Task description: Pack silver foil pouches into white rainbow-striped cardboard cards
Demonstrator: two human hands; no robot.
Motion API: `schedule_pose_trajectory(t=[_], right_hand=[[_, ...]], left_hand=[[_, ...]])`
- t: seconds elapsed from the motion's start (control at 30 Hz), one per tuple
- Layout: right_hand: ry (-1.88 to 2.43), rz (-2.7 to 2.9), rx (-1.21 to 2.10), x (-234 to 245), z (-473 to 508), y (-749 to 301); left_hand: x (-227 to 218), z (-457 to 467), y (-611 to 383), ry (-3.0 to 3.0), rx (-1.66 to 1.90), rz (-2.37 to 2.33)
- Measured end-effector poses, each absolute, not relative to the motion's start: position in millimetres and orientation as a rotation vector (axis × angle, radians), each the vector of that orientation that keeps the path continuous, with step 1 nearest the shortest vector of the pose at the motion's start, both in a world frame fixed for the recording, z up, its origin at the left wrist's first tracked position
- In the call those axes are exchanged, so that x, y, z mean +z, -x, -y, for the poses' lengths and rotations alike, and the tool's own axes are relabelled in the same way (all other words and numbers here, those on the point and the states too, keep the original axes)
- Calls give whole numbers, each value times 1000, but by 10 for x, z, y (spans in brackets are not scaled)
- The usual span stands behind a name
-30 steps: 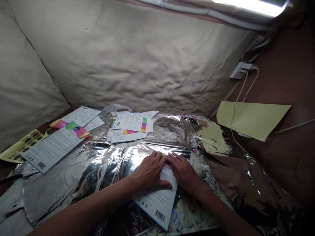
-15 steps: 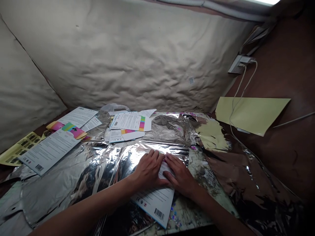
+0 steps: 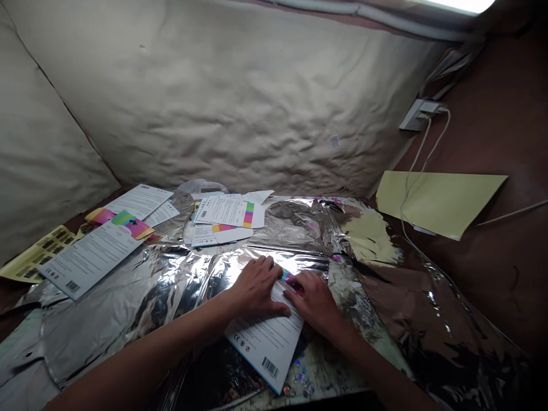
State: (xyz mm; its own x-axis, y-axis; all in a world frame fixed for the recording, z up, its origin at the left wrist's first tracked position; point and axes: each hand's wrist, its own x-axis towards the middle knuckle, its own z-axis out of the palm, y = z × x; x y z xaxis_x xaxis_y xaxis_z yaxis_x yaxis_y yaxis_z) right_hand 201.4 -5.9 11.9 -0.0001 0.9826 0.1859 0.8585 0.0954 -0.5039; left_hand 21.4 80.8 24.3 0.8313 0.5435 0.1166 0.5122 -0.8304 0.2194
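Note:
A white printed card envelope (image 3: 265,342), with small text and a barcode at its near end, lies slanted on silvery film. Across its upper left part rests my left hand (image 3: 257,288), thumb stretched out over the print and fingers spread toward the top edge. My right hand (image 3: 317,299) is at the upper right, thumb and bent fingers closed at the colourful flap end (image 3: 283,274). The fingers partly hide that flap. Both hands touch the same envelope.
More envelopes lie at the left (image 3: 92,254) and back centre (image 3: 226,212). Yellow sticker sheets (image 3: 38,251) sit far left. Shiny film (image 3: 107,319) covers much of the table. Small sequins (image 3: 303,377) lie near the front edge. White cables (image 3: 411,182) hang from a wall socket (image 3: 419,114).
The envelope has shifted slightly left and away from me. My right fingers have bent in from lying straighter, and more of the colourful flap shows between my hands.

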Motion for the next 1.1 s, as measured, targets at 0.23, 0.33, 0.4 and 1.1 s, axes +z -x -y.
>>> schedule_pose_trajectory(t=[0.23, 0.33, 0.4, 1.1], right_hand=[[1875, 1902, 496, 180, -90, -2011], [1895, 1857, 562, 220, -108, -1985], [1901, 1853, 601, 255, -115, -1966], [1893, 1801, 315, 67, 132, -2030]], left_hand=[[193, -840, -221, -2814, 307, -691], [208, -844, -226, -2825, 302, -707], [223, -857, -224, -2817, 313, -712], [220, -830, -161, -2384, 353, -1062]])
